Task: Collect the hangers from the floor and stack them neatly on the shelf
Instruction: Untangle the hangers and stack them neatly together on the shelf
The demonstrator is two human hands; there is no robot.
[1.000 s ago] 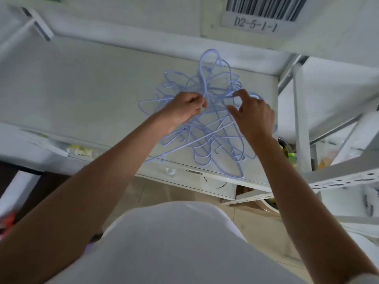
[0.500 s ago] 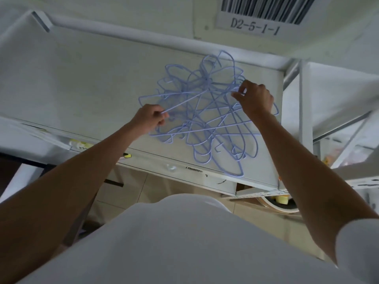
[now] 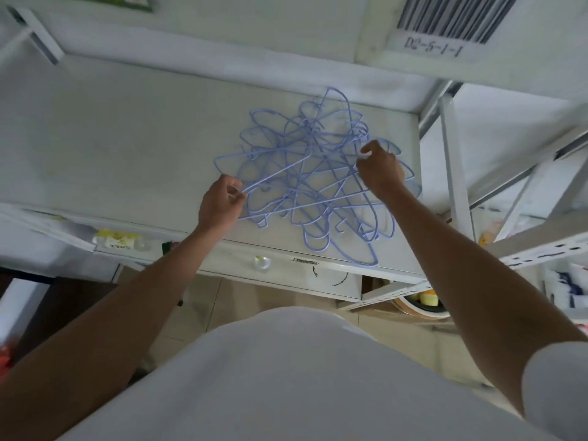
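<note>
From my remote seat I take the heap of pale blue wire hangers [image 3: 313, 176] as my landmark: it lies tangled on the white shelf [image 3: 127, 148], toward the shelf's right end and reaching its front lip. A second ago both hands were bunched close together over the middle of the heap; now they have drawn apart to its two sides. My left hand [image 3: 221, 202] sits at the heap's near-left edge, thumb and fingers pinched on the end of one long wire arm that runs slantwise up into the tangle. My right hand [image 3: 378, 168] is at the heap's right side, fingertips pinched on a wire near the upper right. I judge that the spreading pull means one hanger is being teased loose from the knot, so neat stacking has not begun; the collecting looks done, the sorting is what remains. A barcode label [image 3: 445, 23] hangs above and beyond the heap.
</note>
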